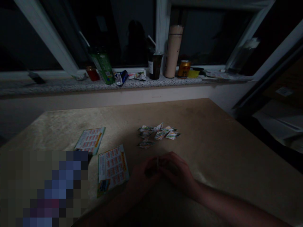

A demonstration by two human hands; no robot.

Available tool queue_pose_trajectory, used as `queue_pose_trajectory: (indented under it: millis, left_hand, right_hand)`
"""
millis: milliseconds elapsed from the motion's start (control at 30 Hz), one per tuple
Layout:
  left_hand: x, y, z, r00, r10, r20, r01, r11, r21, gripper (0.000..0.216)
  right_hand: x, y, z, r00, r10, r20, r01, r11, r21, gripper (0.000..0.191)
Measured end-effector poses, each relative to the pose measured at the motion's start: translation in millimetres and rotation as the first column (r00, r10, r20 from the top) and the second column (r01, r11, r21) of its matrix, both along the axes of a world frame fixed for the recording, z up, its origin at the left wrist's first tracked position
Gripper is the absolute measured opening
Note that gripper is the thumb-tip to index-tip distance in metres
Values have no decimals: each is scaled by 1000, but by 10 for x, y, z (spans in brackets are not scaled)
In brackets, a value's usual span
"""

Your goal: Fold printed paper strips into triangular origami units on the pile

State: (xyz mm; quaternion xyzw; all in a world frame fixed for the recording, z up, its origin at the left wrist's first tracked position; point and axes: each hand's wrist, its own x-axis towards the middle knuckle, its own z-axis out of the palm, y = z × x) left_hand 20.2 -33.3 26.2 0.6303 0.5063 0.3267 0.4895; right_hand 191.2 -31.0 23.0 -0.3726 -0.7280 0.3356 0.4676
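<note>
Pale and seen edge-on, a thin strip (157, 161) stands upright between the person's hands over the brown table (220, 145); the left hand (141, 172) and the right hand (180, 169) both pinch it at the fingertips. Folded paper pieces (160, 135) lie just beyond, and two printed sheets (114, 166) lie left of them.

The left hand (145, 173) and right hand (177, 168) meet above the table (213, 142), with a thin pale piece (157, 161) pinched between them. Folded papers (160, 135) lie clustered beyond both hands. A near printed sheet (114, 167) lies just beside the left hand; a far printed sheet (91, 140) lies farther left.
</note>
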Motion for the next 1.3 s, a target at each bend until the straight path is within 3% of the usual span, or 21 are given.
queue_pose_trajectory:
  millis: [133,967,1300]
  left_hand:
    - [5,-1,20,1000,-3,10,3,1000,-21,41]
    - [-24,25,-7,971,-30,238,67,987,-146,39]
    - [-24,49,63,988,-54,148,74,988,-135,40]
  right_hand:
    - [-12,6,0,1000,16,-19,-16,1000,2,31]
    - [42,76,31,999,25,-32,-27,998,-56,22]
    - [70,69,22,999,37,-5,-37,999,33,30]
